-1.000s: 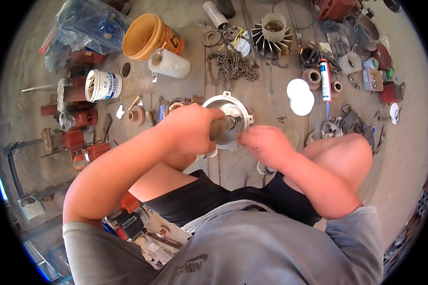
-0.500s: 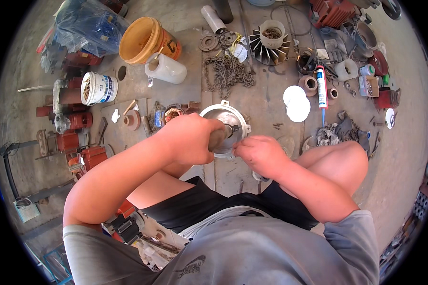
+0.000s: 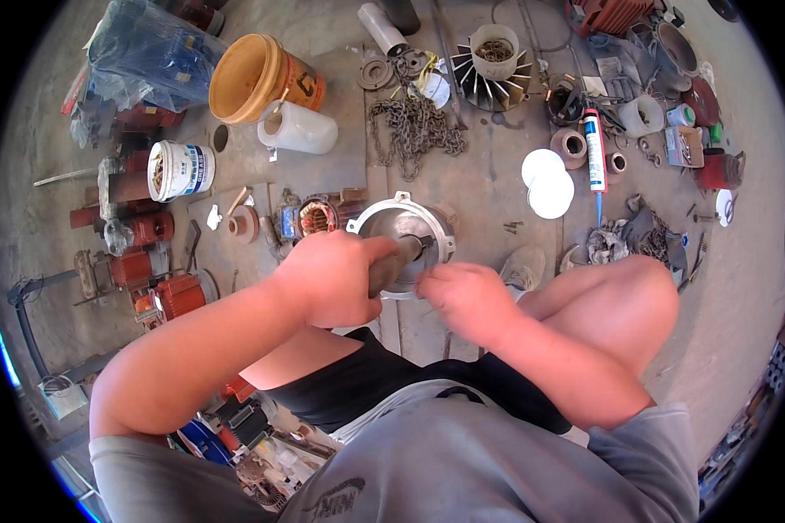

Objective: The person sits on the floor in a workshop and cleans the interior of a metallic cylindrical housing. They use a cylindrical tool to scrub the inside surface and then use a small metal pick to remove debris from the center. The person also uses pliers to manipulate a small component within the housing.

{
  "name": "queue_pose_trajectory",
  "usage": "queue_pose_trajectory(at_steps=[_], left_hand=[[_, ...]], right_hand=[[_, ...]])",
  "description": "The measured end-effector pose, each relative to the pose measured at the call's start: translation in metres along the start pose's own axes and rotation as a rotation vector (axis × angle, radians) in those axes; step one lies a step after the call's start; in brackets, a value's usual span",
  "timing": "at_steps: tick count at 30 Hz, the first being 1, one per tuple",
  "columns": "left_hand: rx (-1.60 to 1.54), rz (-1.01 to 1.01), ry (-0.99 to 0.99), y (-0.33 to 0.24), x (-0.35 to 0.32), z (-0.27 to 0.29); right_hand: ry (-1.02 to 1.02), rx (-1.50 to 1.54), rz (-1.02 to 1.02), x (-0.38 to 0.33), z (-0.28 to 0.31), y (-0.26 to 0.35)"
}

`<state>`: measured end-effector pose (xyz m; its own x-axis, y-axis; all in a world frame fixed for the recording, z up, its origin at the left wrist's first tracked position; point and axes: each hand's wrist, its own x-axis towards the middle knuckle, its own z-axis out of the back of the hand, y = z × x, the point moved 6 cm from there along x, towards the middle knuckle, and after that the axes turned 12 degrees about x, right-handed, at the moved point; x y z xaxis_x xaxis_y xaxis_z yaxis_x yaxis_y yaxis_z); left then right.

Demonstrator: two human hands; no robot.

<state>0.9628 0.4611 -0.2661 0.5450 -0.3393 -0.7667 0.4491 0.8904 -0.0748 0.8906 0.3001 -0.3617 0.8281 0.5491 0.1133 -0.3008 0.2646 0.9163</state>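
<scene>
Metal fills the middle of my view: a round grey motor end cover (image 3: 407, 228) with lugs on its rim, sitting on the concrete floor (image 3: 471, 196) just in front of my knees. My left hand (image 3: 330, 277) is wrapped tight around a dark shaft (image 3: 394, 259) that runs into the centre of that cover, fingers fully closed on it. My right hand (image 3: 464, 296) sits just beside the shaft's near end, fingertips pinched together against it; whether they grip something small I cannot tell. My right knee (image 3: 624, 292) is bent up to the right of the hands.

Beyond the cover lies a pile of chain (image 3: 412, 129), and further back a finned fan wheel (image 3: 490, 74) with a white cup of small parts on top. To the left stand an orange bucket (image 3: 255, 77), a white jug (image 3: 296, 129) on its side and a white tub (image 3: 179, 170). A copper-wound stator (image 3: 316, 218) rests just left of the cover. To the right are two white discs (image 3: 547, 181) and a sealant tube (image 3: 595, 150).
</scene>
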Motion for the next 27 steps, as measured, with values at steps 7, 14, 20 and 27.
queue_pose_trajectory(at_steps=[7,14,20,27], left_hand=[[0.011,0.001,0.012,-0.004,0.004,0.008],[0.026,-0.002,0.0,-0.006,0.006,0.011],[0.017,-0.005,-0.001,-0.005,0.005,0.01],[0.018,0.002,0.0,-0.005,0.004,0.009]], right_hand=[[0.023,-0.054,-0.021,0.001,0.0,0.013],[-0.016,-0.039,-0.034,0.004,0.001,0.017],[0.014,-0.063,-0.068,0.003,-0.002,0.008],[0.041,-0.067,-0.037,0.002,-0.009,0.002]])
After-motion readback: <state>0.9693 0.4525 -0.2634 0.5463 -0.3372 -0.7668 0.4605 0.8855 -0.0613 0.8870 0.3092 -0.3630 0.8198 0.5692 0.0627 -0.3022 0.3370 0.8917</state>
